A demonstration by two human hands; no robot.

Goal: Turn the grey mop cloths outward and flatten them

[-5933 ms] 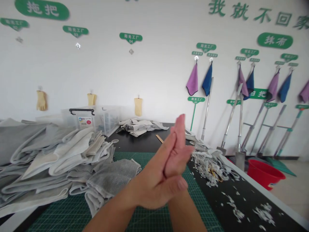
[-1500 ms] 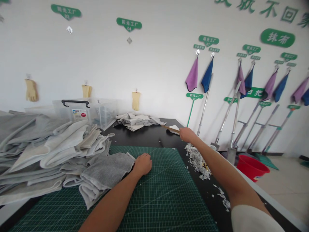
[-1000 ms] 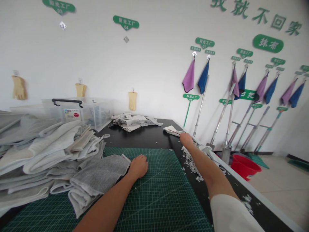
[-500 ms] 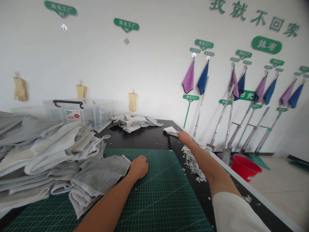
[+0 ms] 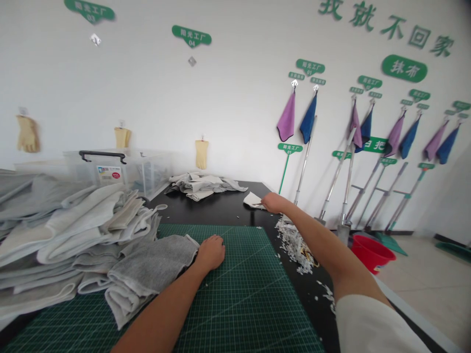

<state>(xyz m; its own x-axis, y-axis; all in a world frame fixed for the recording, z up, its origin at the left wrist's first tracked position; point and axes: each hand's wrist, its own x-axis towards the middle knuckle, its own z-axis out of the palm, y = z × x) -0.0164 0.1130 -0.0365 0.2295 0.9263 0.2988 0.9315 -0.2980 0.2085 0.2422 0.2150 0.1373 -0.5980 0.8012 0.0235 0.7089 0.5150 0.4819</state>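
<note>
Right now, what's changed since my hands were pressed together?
They've parted: the left hand has come down leftward onto the green mat beside the grey cloth; the right hand has reached forward to the white cloth, though its grip is unclear. The grey cloth, clear bin and red bucket stayed put.

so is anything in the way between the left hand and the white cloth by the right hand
Nothing visible: only the flat green mat, the dark tabletop and a tiny white scrap lie between the left hand and the white cloth.
</note>
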